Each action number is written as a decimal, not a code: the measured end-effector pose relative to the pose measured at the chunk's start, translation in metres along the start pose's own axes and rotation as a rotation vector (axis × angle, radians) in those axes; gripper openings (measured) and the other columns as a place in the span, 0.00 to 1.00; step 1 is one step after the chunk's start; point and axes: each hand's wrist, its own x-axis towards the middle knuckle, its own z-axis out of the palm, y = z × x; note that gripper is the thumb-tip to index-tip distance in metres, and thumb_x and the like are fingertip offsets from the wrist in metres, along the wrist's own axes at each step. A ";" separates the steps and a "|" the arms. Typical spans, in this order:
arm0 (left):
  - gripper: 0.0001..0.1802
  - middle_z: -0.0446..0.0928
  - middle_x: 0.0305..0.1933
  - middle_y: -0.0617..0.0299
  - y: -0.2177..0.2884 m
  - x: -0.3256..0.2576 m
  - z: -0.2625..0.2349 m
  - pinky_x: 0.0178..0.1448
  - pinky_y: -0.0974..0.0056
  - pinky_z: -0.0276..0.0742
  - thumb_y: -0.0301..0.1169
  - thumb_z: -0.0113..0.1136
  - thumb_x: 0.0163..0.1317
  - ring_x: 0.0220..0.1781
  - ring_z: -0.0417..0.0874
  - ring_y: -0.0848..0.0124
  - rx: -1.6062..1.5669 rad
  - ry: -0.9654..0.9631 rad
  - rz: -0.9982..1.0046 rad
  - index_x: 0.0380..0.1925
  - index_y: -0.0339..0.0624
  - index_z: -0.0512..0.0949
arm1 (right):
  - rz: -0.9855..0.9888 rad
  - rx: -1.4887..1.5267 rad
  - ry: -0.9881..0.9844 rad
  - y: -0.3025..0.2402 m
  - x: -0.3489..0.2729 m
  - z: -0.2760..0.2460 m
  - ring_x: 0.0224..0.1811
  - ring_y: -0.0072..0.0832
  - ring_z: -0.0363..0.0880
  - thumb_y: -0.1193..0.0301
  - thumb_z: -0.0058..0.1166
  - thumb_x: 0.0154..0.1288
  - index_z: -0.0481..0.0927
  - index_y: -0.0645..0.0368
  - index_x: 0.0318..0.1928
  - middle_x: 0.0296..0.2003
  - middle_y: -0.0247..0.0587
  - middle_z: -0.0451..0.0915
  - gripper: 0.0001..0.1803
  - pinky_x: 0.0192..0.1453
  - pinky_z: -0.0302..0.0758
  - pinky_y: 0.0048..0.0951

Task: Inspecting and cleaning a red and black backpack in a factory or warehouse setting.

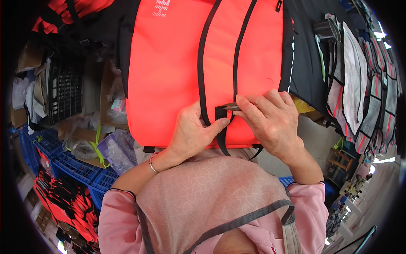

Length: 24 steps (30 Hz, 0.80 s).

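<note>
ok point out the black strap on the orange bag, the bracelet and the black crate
black strap (202, 63), head view, on its left band across the orange panel
bracelet (152, 166), head view, on the band at the left wrist
black crate (64, 91), head view, on its gridded side

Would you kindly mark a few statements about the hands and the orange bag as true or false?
1. Both hands, left hand and right hand, rest on the orange bag. True.
2. The black strap is pinched between the hands. True.
3. The left wrist is bare. False: it wears a thin bracelet.
4. The crates at lower left are green. False: they are blue.
</note>
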 end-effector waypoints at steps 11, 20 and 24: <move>0.16 0.84 0.38 0.63 0.009 -0.001 0.000 0.42 0.71 0.79 0.18 0.65 0.56 0.38 0.81 0.81 0.019 -0.004 -0.015 0.47 0.33 0.80 | -0.086 -0.031 -0.155 0.000 0.013 -0.012 0.32 0.29 0.72 0.68 0.60 0.54 0.82 0.59 0.45 0.34 0.33 0.79 0.17 0.35 0.65 0.31; 0.15 0.84 0.37 0.63 0.008 -0.001 -0.006 0.43 0.71 0.80 0.19 0.65 0.58 0.38 0.81 0.80 0.171 -0.049 0.016 0.46 0.33 0.79 | 0.030 0.082 -0.247 0.011 0.015 -0.003 0.31 0.28 0.74 0.66 0.64 0.53 0.82 0.56 0.36 0.29 0.35 0.79 0.11 0.32 0.69 0.31; 0.16 0.83 0.40 0.64 0.002 -0.001 -0.007 0.46 0.70 0.80 0.21 0.65 0.60 0.39 0.81 0.79 -0.048 -0.082 -0.014 0.48 0.32 0.77 | 0.441 0.459 -0.045 0.018 0.007 0.008 0.34 0.30 0.78 0.68 0.70 0.54 0.82 0.59 0.42 0.32 0.38 0.81 0.15 0.37 0.76 0.32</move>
